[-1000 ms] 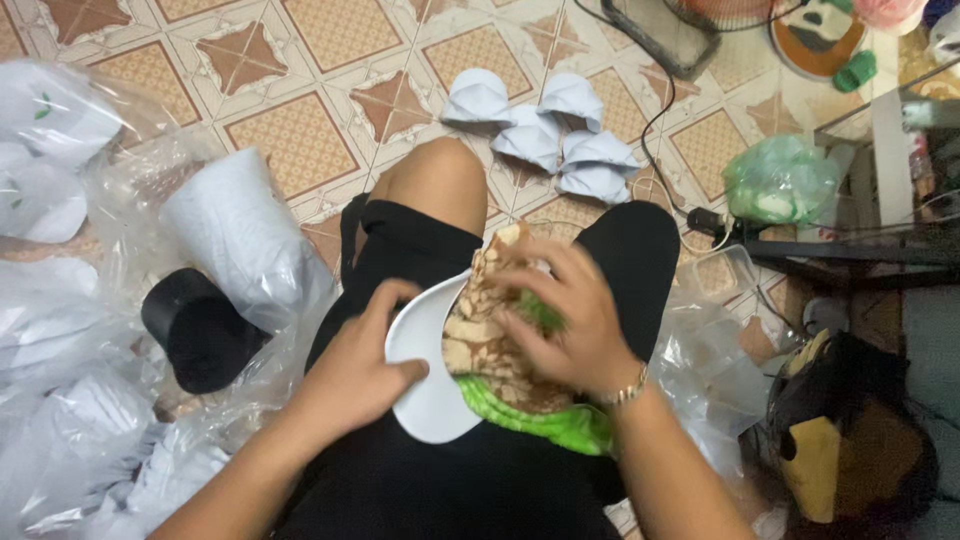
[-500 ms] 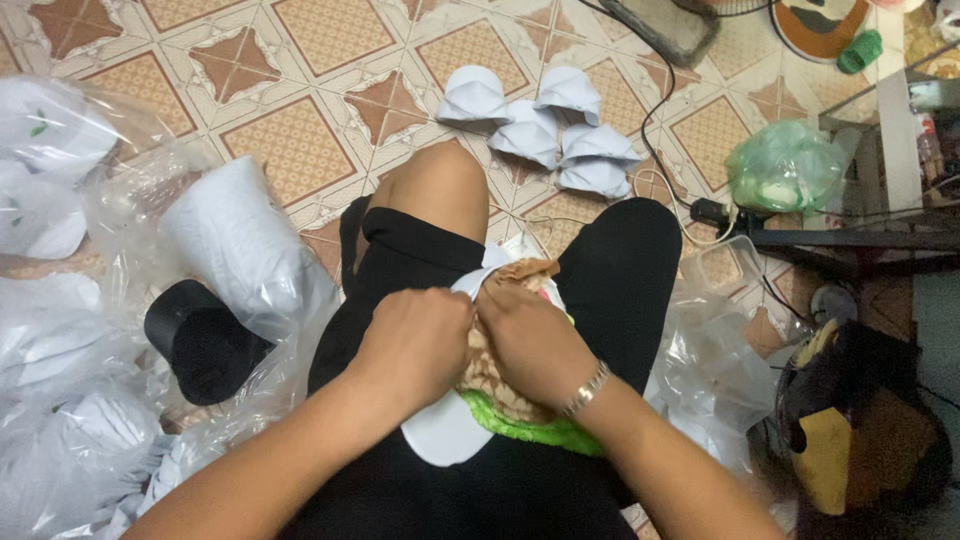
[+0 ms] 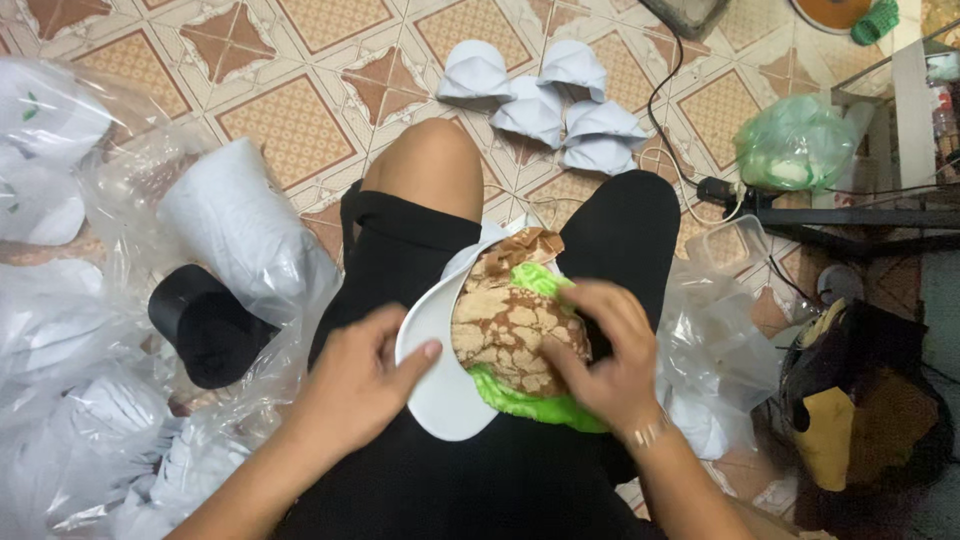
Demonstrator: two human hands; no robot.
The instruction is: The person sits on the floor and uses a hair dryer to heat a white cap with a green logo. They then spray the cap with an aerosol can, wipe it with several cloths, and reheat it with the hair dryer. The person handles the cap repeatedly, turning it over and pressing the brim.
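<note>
I am pressing a brown crackle-patterned fabric piece (image 3: 515, 325) with green lining (image 3: 520, 405) against a white cap brim (image 3: 440, 395) on my lap. My left hand (image 3: 360, 385) is lying flat, fingers loosely spread, thumb pinning the brim. My right hand (image 3: 605, 355) is curling over the fabric, fingertips tucking its edge; keeping both layers flush looks key here. Beyond my right hand, folded white caps (image 3: 545, 100) are sitting on the tiled floor (image 3: 270, 120); plastic bags (image 3: 120, 300) are lying past my left.
</note>
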